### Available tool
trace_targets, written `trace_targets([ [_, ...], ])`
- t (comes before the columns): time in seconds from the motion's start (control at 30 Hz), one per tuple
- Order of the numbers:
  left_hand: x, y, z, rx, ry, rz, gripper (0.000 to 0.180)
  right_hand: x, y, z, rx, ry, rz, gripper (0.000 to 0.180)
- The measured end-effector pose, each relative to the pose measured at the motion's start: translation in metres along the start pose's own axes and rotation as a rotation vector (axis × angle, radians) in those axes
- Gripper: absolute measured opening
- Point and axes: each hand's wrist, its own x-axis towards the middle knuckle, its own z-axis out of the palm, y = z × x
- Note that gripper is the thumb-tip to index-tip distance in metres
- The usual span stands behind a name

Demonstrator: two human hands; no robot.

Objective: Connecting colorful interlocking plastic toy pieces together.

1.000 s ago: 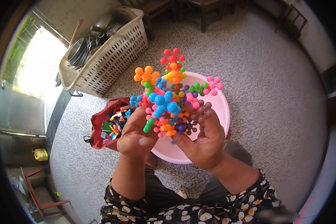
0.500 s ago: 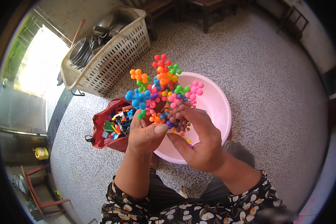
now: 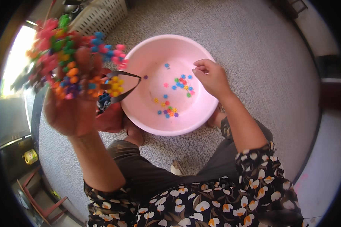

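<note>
My left hand (image 3: 70,117) is raised at the upper left, its fingers wrapped among a big, many-coloured cluster of knobby snap-together toy pieces (image 3: 66,47). Motion blurs the cluster, and parts of its far side are hidden. Over the right rim of a round pink basin (image 3: 140,49), my right hand (image 3: 212,77) has loosely curled fingers; the thumb stands apart from the forefinger and nothing shows between them. Small flower-shaped pieces (image 3: 183,83) in several colours lie scattered on the basin's bottom, with another group (image 3: 170,112) towards its near side.
A red bag (image 3: 110,119) with a dark strap (image 3: 134,89) stands against the basin's left side, partly hidden by my left arm. Behind is a pale slatted basket (image 3: 106,17) on the speckled floor (image 3: 250,56). A yellow container (image 3: 30,156) and a reddish chair (image 3: 34,196) are at the left.
My hands have parted: the left carried the cluster up and left, and the right let go of it and moved right. The view has shifted, showing the basin's inside.
</note>
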Motion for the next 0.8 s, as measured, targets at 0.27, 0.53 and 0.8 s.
trace_targets([
  [0.27, -0.014, 0.029, -0.016, -0.159, 0.076, 0.118, 0.074, -0.001, 0.179, 0.070, -0.425, -0.203, 0.245, 0.021],
  [0.53, -0.041, 0.042, -0.031, -0.079, 0.137, 0.077, 0.052, 0.015, 0.237, 0.104, -0.523, -0.211, 0.305, 0.027],
  [0.8, -0.046, 0.040, -0.032, 0.159, 0.371, 0.103, 0.056, 0.051, 0.262, 0.151, -0.570, -0.232, 0.058, 0.026],
])
